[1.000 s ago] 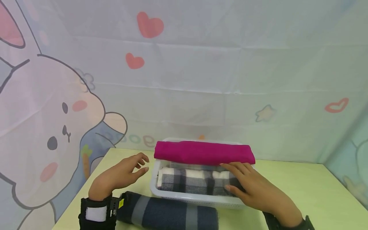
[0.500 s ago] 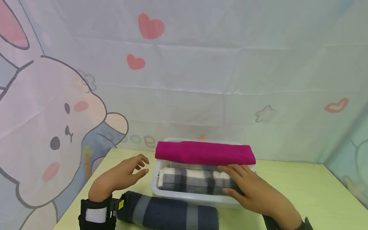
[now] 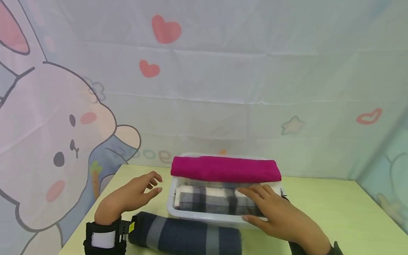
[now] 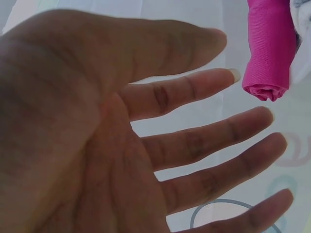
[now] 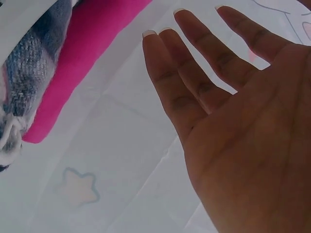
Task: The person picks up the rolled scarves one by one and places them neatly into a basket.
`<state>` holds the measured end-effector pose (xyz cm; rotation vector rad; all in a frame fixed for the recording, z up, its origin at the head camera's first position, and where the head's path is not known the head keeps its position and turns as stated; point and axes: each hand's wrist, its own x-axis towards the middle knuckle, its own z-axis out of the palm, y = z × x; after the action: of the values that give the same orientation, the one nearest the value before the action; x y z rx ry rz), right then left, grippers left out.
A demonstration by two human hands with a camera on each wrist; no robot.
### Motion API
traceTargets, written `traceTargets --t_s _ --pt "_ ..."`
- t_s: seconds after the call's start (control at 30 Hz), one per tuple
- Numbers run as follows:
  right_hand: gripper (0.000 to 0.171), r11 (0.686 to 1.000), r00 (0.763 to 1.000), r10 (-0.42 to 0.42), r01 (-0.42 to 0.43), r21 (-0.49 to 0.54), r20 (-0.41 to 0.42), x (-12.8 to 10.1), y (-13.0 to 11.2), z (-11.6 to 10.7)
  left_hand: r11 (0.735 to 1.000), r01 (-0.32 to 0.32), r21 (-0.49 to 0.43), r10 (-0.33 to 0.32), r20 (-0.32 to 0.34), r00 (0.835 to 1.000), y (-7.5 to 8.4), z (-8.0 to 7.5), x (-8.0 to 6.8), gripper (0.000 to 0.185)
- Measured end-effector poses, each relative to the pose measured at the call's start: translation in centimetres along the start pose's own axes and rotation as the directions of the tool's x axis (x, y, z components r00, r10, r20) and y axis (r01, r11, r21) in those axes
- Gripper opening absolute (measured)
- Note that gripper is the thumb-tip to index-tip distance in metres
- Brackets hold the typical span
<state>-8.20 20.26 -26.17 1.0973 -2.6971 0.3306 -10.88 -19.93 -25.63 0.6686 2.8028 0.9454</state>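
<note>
Your right hand covering the plaid roll's right end, your right wrist cut off below, dark striped roll clipped by the bottom edge.

A pale cloth backdrop printed with red hearts and a small star covers the far wall. A large cartoon rabbit fills its left side. Near us stands a light yellow-green table, evenly lit.
</note>
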Motion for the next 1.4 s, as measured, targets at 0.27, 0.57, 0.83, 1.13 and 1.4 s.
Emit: traceTargets --t_s 0.27,0.57,0.83,1.13,1.4 --pt "0.062 1.000 0.998 -0.023 0.024 -0.011 0.053 0.1 -0.5 0.2 1.000 0.015 0.023 -0.016 0.004 1.000 0.0 0.0 0.0 0.029" --pt "0.064 1.000 0.992 0.010 -0.008 -0.016 0.122 0.2 -1.6 0.2 0.999 0.022 0.030 -0.023 0.027 0.999 -0.1 0.2 0.0 0.029" --pt "0.071 0.998 0.972 0.047 -0.056 0.034 0.229 0.7 -2.3 0.4 0.999 0.026 0.035 -0.027 0.029 0.999 0.0 0.3 0.1 0.028" --pt "0.071 0.994 0.946 0.081 -0.099 0.042 0.314 1.0 -3.0 0.7 0.997 0.043 0.057 -0.045 0.029 0.999 -0.1 0.3 -0.1 0.032" --pt "0.070 0.995 0.941 0.054 -0.080 0.062 0.333 1.1 -3.4 1.1 0.996 0.062 0.062 -0.065 0.041 0.997 -0.4 0.4 -0.3 0.036"
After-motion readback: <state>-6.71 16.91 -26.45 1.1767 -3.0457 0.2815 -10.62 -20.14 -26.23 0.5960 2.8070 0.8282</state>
